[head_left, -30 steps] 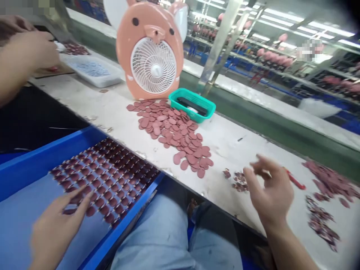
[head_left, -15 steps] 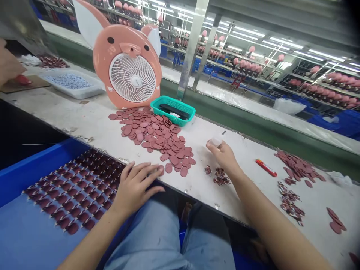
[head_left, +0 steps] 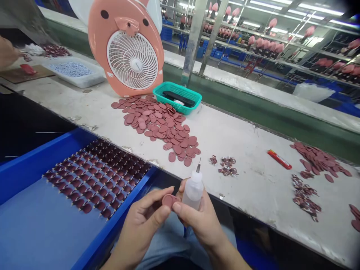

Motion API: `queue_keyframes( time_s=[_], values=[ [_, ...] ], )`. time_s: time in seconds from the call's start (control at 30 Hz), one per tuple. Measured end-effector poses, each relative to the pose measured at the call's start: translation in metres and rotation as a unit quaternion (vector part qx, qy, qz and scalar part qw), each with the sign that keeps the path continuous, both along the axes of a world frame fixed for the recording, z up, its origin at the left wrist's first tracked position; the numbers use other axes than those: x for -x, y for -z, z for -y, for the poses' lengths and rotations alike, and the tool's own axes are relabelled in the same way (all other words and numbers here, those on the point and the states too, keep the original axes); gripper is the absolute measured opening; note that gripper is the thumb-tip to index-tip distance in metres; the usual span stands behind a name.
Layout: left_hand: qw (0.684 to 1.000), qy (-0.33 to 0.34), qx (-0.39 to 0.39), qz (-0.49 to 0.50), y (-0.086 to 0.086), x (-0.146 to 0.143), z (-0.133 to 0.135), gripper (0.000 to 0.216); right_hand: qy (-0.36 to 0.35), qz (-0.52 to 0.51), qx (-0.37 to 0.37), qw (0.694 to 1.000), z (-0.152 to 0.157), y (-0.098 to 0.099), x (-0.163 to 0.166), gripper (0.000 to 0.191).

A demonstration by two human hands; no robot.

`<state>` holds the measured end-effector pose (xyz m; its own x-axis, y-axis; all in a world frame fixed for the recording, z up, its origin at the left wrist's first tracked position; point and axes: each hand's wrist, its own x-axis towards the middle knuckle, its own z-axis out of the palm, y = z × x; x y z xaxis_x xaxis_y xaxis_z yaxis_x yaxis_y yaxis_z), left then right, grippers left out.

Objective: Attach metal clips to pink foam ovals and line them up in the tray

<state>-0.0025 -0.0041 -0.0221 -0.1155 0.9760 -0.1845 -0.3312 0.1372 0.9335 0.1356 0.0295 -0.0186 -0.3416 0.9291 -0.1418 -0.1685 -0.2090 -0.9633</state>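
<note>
In front of my lap, my left hand (head_left: 139,221) pinches an oval reddish-brown disc (head_left: 168,201) between thumb and fingers. My right hand (head_left: 206,219) is wrapped round a translucent squeeze bottle (head_left: 192,192), its thin needle tip (head_left: 199,165) pointing up. The right thumb also touches the disc's edge. Clear liquid shows inside the bottle. Just beyond the hands, a loose pile of similar discs (head_left: 157,125) spreads over the white bench (head_left: 239,142). Small brown-and-white pieces (head_left: 228,167) lie in clumps to the right of that pile.
A blue bin (head_left: 67,240) at lower left holds rows of dark red pieces. A pink animal-shaped fan (head_left: 97,37) stands behind the discs, beside a green basket (head_left: 182,109). Rightward lie a red tool (head_left: 279,159) and more discs (head_left: 320,159). Another person's hand (head_left: 7,52) is at far left.
My right hand has come back from the bench towards my lap with the bottle, now upright. My left hand has lifted off the bench edge with a disc and met the right.
</note>
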Motion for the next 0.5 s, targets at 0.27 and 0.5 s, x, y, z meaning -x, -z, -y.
queue_keyframes(
  time_s=[0.27, 0.5],
  values=[
    [0.991, -0.007, 0.042, 0.125, 0.001, -0.007, 0.007, 0.032, -0.025, 0.048, -0.028, 0.998, 0.02, 0.001, -0.037, 0.057],
    [0.97, -0.024, 0.136, 0.198, -0.022, -0.007, 0.012, 0.042, 0.107, 0.275, -0.296, 0.908, 0.033, -0.021, -0.081, 0.034]
  ],
)
